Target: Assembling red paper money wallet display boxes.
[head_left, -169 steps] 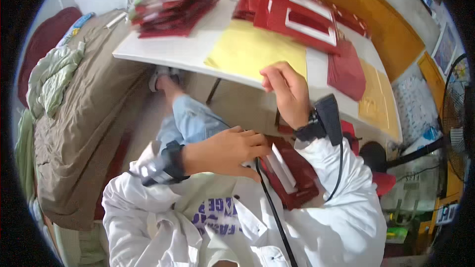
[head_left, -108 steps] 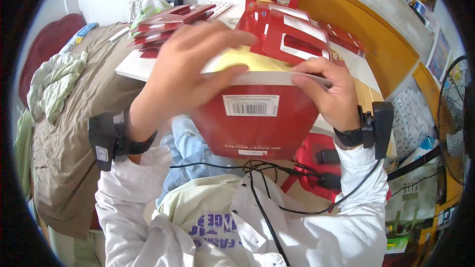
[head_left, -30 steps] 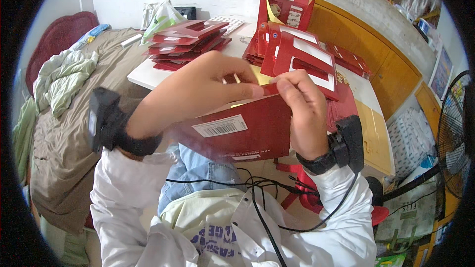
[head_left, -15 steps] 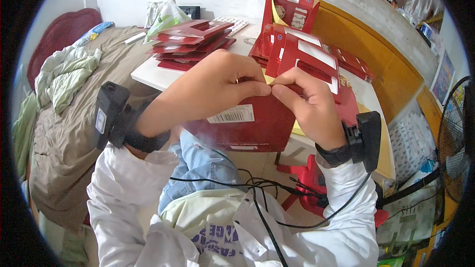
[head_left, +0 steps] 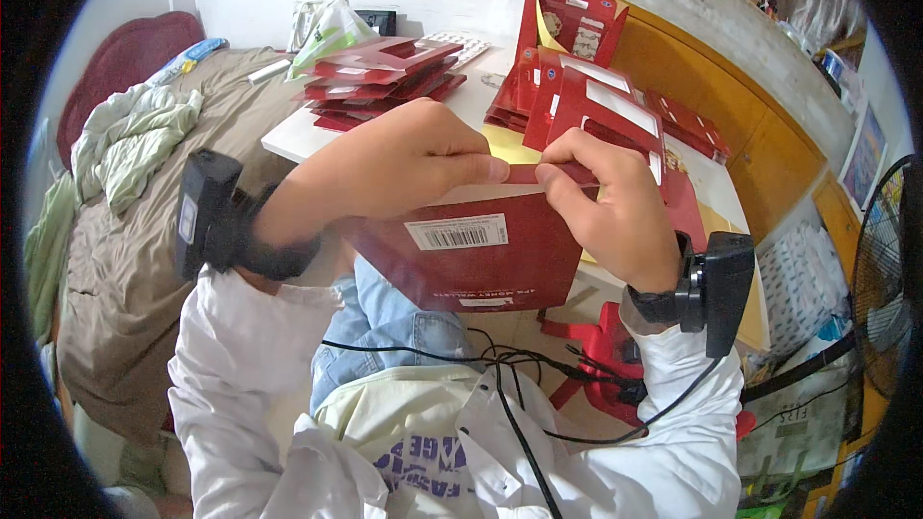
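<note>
A dark red cardboard packet (head_left: 495, 264) hangs over my lap, its face with a white barcode label turned toward me. Along its upper edge runs a narrow folded flap. My left hand (head_left: 409, 156) pinches the flap near its middle between thumb and fingers. A little further right, my right hand (head_left: 620, 202) closes on the same edge, thumb in front and fingers behind. The packet's upper left part is partly hidden behind my left hand and wrist.
A pile of red packets (head_left: 380, 82) lies on the left of the white table (head_left: 288, 139). More red packets with cut-out windows (head_left: 611, 111) stand at the right. Black cables (head_left: 500, 358) cross my lap. A red stool (head_left: 611, 327) and a fan (head_left: 880, 279) are at right.
My hands have drawn slightly apart along the edge, the left moving left and the right moving right and down. The packet has shifted down a little, showing more of its face.
</note>
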`<state>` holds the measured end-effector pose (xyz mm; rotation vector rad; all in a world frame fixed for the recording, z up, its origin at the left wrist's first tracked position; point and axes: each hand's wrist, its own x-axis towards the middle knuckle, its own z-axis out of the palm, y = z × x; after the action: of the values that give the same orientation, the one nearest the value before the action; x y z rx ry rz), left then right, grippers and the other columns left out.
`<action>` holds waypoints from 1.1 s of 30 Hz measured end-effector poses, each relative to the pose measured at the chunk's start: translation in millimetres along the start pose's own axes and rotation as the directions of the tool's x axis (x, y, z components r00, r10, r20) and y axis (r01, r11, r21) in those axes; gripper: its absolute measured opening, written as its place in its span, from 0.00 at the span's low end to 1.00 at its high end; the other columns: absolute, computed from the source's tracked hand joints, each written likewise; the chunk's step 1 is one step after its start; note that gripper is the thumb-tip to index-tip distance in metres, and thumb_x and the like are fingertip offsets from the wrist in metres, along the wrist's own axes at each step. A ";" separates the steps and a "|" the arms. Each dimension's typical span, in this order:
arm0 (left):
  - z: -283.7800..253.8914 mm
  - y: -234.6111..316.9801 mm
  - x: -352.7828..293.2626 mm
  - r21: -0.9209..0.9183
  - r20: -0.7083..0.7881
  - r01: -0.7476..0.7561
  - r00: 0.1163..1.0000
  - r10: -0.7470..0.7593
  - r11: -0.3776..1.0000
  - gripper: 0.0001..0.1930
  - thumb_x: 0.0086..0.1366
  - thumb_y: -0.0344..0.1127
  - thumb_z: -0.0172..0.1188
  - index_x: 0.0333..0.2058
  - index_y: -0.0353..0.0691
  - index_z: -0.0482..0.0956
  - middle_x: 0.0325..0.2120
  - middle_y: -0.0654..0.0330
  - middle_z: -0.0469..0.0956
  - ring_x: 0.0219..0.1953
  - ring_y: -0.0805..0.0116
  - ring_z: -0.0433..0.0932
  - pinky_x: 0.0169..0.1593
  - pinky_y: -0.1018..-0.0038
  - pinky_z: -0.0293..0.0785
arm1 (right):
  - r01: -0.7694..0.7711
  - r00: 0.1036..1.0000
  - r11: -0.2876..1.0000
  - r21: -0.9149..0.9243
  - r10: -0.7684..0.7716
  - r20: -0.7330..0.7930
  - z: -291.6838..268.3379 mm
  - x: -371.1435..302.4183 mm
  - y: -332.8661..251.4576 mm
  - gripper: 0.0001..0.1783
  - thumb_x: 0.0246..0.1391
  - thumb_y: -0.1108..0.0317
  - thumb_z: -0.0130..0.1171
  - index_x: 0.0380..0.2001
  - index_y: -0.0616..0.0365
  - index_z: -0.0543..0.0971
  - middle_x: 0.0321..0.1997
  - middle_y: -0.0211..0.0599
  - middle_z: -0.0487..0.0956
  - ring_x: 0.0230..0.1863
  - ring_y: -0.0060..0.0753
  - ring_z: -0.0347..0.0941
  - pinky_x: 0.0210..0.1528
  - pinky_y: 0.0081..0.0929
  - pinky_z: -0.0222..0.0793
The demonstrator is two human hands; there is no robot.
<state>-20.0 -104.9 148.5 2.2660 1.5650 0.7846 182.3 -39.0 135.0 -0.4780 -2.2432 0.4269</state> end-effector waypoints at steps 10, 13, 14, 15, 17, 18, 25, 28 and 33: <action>-0.9 -4.2 4.8 -0.021 0.023 -0.036 0.999 0.037 0.999 0.14 0.62 0.39 0.58 0.29 0.30 0.78 0.18 0.60 0.73 0.23 0.76 0.68 0.29 0.75 0.67 | -0.089 0.996 0.992 0.093 0.086 0.027 3.1 -2.8 6.0 0.05 0.50 0.73 0.53 0.27 0.64 0.73 0.20 0.37 0.72 0.23 0.25 0.66 0.27 0.22 0.63; 0.6 -18.7 -3.3 -0.111 0.053 -0.058 0.997 0.064 0.992 0.13 0.62 0.39 0.57 0.32 0.31 0.77 0.22 0.57 0.75 0.25 0.73 0.71 0.32 0.73 0.68 | -0.029 0.998 0.989 0.148 0.035 -0.043 7.7 -2.8 13.1 0.05 0.49 0.71 0.53 0.27 0.63 0.73 0.18 0.47 0.72 0.19 0.36 0.69 0.25 0.28 0.64; -1.3 -21.4 -7.5 -0.106 0.051 -0.059 0.997 0.064 0.993 0.13 0.62 0.39 0.57 0.32 0.31 0.77 0.22 0.57 0.75 0.25 0.73 0.71 0.32 0.73 0.68 | -0.008 0.997 0.986 0.164 0.020 -0.071 8.4 -2.4 14.4 0.05 0.50 0.71 0.53 0.26 0.63 0.73 0.18 0.47 0.72 0.20 0.37 0.70 0.25 0.29 0.64; -2.1 -23.6 -9.3 -0.089 0.059 -0.059 0.996 0.065 0.994 0.13 0.62 0.39 0.57 0.33 0.31 0.76 0.24 0.56 0.75 0.26 0.71 0.72 0.32 0.73 0.68 | -0.008 0.997 0.987 0.162 0.021 -0.077 7.4 -3.3 15.4 0.05 0.50 0.71 0.53 0.26 0.63 0.73 0.18 0.47 0.72 0.20 0.37 0.70 0.25 0.29 0.64; -0.9 -24.2 -8.6 -0.025 0.046 -0.082 0.996 0.083 0.996 0.13 0.61 0.38 0.58 0.32 0.30 0.76 0.24 0.55 0.75 0.27 0.70 0.73 0.33 0.73 0.69 | -0.125 0.991 0.988 0.088 0.121 0.050 4.9 -3.9 15.9 0.06 0.49 0.69 0.54 0.26 0.62 0.74 0.19 0.48 0.73 0.22 0.42 0.73 0.27 0.32 0.66; -0.5 -23.2 -8.5 -0.021 0.044 -0.087 0.995 0.088 0.996 0.13 0.61 0.38 0.58 0.32 0.30 0.76 0.24 0.55 0.75 0.27 0.70 0.73 0.33 0.73 0.69 | -0.121 0.992 0.989 0.086 0.118 0.045 2.5 -2.5 15.2 0.06 0.49 0.69 0.54 0.26 0.62 0.74 0.19 0.48 0.73 0.22 0.42 0.73 0.27 0.32 0.66; 7.4 -4.0 -8.9 -0.015 -0.069 0.020 0.997 -0.021 1.000 0.09 0.55 0.32 0.62 0.26 0.31 0.76 0.19 0.55 0.72 0.23 0.71 0.70 0.29 0.72 0.66 | 0.110 0.958 0.934 -0.341 -0.008 0.286 -5.1 15.9 -10.0 0.08 0.47 0.66 0.58 0.26 0.61 0.76 0.24 0.43 0.76 0.26 0.44 0.74 0.29 0.34 0.67; 12.5 -6.9 -6.8 0.072 -0.162 -0.127 0.977 0.138 0.989 0.09 0.55 0.32 0.62 0.26 0.31 0.76 0.18 0.55 0.71 0.22 0.67 0.70 0.28 0.72 0.66 | 0.227 0.941 0.905 -0.361 -0.109 0.321 0.5 20.5 -12.1 0.06 0.46 0.67 0.56 0.24 0.60 0.76 0.22 0.44 0.74 0.27 0.48 0.72 0.29 0.38 0.67; 7.4 -8.5 -11.5 0.002 -0.065 -0.139 0.988 0.139 0.990 0.10 0.57 0.33 0.60 0.32 0.30 0.77 0.25 0.52 0.75 0.29 0.60 0.75 0.35 0.70 0.70 | 0.259 0.938 0.936 -0.237 -0.185 0.292 5.1 18.2 -1.1 0.03 0.46 0.73 0.55 0.26 0.61 0.73 0.25 0.45 0.73 0.30 0.50 0.71 0.31 0.40 0.66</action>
<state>-25.3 -111.8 135.0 2.3915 1.4441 0.9038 166.9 -32.2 143.7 -0.3102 -2.5996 0.0626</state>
